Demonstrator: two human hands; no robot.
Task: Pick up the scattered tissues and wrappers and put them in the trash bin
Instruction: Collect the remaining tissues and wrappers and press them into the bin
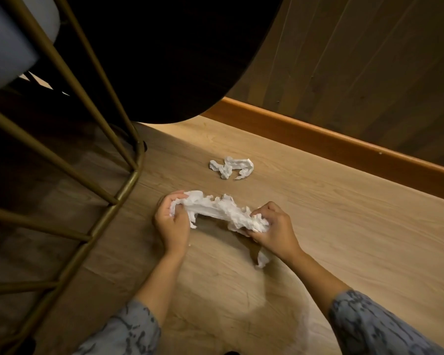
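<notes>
A long crumpled white tissue (pixel 215 210) stretches between both hands just above the wooden floor. My left hand (pixel 171 222) grips its left end, and my right hand (pixel 272 230) clutches its bunched right end. A small white scrap (pixel 262 260) shows below my right wrist; I cannot tell if it is part of the held tissue. A second crumpled tissue (pixel 231 167) lies on the floor beyond my hands, untouched. No trash bin is in view.
A gold metal frame (pixel 128 180) of a stool or table stands at the left, its ring resting on the floor. A dark round tabletop (pixel 164 60) overhangs the upper middle. A wooden baseboard (pixel 318 139) and panelled wall run along the right.
</notes>
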